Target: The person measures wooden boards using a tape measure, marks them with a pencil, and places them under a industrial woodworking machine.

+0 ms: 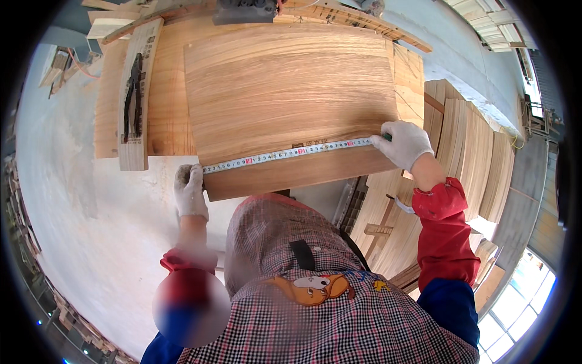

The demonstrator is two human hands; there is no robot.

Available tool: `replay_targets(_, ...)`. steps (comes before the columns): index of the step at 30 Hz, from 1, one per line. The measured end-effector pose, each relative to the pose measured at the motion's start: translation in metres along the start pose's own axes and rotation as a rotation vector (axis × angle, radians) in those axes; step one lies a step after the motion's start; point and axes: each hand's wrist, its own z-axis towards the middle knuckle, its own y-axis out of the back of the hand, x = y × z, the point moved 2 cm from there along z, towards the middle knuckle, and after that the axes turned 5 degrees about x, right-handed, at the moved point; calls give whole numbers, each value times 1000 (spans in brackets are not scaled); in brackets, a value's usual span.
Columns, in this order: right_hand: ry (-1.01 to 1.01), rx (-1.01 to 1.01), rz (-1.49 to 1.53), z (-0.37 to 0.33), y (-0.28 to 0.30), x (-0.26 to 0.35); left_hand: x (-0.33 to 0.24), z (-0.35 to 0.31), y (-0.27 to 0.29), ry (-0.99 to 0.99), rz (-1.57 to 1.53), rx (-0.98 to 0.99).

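A wide wood-grained board (285, 85) lies on the workbench, its near part jutting over the bench edge toward me. Across that near part stretches a white tape measure blade (273, 156), pulled out from left to right. My left hand (190, 189), in a whitish glove, is closed on the blade's end at the board's left edge. Gloved as well, my right hand (404, 144) wraps round the tape measure's case near the right edge; only a bit of dark green shows between the fingers.
Left of the board, a pair of dark pliers (132, 97) rests on a narrow plank (145, 121). The plywood bench top (167, 91) shows beneath. Stacked boards (467, 151) stand at the right, and a dark box-like object (244, 11) sits at the far edge.
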Motion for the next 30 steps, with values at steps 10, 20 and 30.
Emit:
replay_targets(10,4,-31,21,-1,-4,-2,-1,0,-2,-38,-13,3)
replay_targets(20,45,-59,158,-14,-15,-2,1,-7,3,-62,-142,9)
replay_targets(30,405,232,1389,-119,-82,104,-32,-129,-30,-820,419,308)
